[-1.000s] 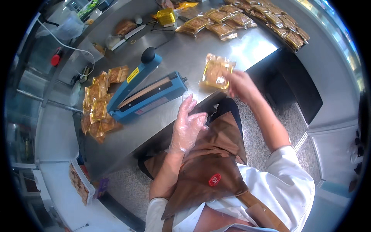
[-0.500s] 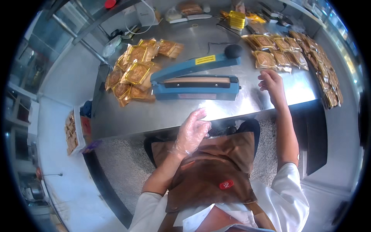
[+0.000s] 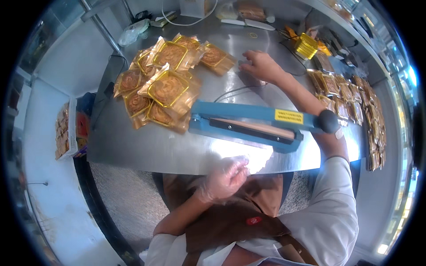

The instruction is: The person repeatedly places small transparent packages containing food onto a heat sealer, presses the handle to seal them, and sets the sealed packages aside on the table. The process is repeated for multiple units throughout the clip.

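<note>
My left hand (image 3: 226,179), in a clear plastic glove, hovers at the table's front edge with its fingers curled in and nothing visible in them. My bare right hand (image 3: 262,66) reaches over the table behind the blue impulse sealer (image 3: 248,126), fingers apart and holding nothing. Its forearm passes behind the sealer's raised arm, near the black knob. The closest bag to it is a clear bag with a round brown pastry in a gold tray (image 3: 215,56). That bag lies at the right of a pile of similar bagged pastries (image 3: 167,88), left of the sealer.
Rows of bagged pastries (image 3: 372,115) line the right side. Stacked gold trays (image 3: 306,46) stand at the back right, beside a dark cable. A white-handled knife (image 3: 248,24) lies at the back. A white crate (image 3: 66,128) of packets is at far left.
My right hand has moved left and away from me, past the sealer toward the pile. My left hand's fingers have curled in more. The view has swung, so the sealer appears tilted.
</note>
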The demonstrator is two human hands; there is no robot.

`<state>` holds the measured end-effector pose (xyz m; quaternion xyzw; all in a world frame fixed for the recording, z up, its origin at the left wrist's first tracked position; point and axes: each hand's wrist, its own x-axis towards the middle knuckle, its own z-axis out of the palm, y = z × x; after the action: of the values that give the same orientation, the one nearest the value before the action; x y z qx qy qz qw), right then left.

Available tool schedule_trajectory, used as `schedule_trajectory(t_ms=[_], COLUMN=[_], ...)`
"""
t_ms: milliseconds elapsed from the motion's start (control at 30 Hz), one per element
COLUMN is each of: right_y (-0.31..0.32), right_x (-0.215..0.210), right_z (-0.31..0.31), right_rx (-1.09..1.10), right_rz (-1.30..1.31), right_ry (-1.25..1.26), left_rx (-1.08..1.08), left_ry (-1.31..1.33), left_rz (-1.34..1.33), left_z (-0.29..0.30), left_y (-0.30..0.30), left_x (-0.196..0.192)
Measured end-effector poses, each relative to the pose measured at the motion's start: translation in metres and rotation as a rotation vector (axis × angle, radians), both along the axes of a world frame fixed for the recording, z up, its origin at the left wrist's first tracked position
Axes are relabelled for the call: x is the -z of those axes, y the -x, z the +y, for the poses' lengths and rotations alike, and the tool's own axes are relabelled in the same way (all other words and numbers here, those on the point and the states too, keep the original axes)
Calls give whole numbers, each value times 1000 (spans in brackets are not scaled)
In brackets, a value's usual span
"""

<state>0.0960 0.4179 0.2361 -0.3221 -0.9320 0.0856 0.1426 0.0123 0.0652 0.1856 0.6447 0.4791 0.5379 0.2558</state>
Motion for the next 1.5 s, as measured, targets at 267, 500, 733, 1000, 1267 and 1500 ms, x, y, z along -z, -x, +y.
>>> schedule_trajectory(t_ms=[267, 500, 733, 1000, 1267, 1500], right_y=[43, -63, -204, -265, -196, -190], right_x=[19, -77, -143, -162, -110, -67], right_z=[37, 28, -72, -228, -284, -278], right_rx=[6, 29, 120, 21, -370, -13], right_rz=[71, 213, 206, 189, 184, 711], right_ry=[-62, -420, -351, 168, 521, 651], left_rx=[-28, -37, 1, 204, 672, 414], left_ry=[-65, -38, 139, 104, 857, 748], left_rz=[185, 43, -103, -53, -641, -856], left_z=[-6, 0, 0, -28, -43, -62], left_y=[5, -1, -7, -37, -59, -49], left_x=[-2, 0, 13, -34, -69, -44])
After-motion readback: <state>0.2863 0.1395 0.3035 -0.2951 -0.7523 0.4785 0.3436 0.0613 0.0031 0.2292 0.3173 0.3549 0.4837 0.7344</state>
